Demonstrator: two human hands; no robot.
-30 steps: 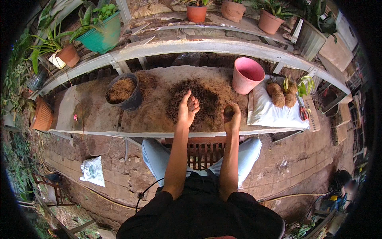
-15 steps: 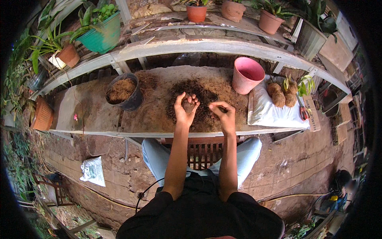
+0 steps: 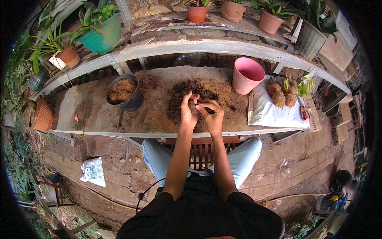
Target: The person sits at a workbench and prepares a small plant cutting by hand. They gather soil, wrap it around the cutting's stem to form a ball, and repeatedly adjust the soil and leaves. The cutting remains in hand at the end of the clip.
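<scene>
My left hand is cupped above a heap of dark soil on the worktable, its fingers curled round a small brown lump that is mostly hidden. Close beside it, my right hand has thumb and fingertips pinched together, meeting the left hand's fingers over the lump. Whatever lies in that pinch is too small to make out. To the left of the soil stands a black pot filled with brown coconut fibre. An upright pink pot stands at the right.
On a white bag at the right rest several fibre-wrapped root balls with green shoots, near red-handled scissors. An orange pot lies tilted at the left end. Potted plants line the shelf behind. Another person is at far right.
My right hand has moved left until its fingertips meet my left hand. The left hand has shifted slightly to the right, its fingers still curled.
</scene>
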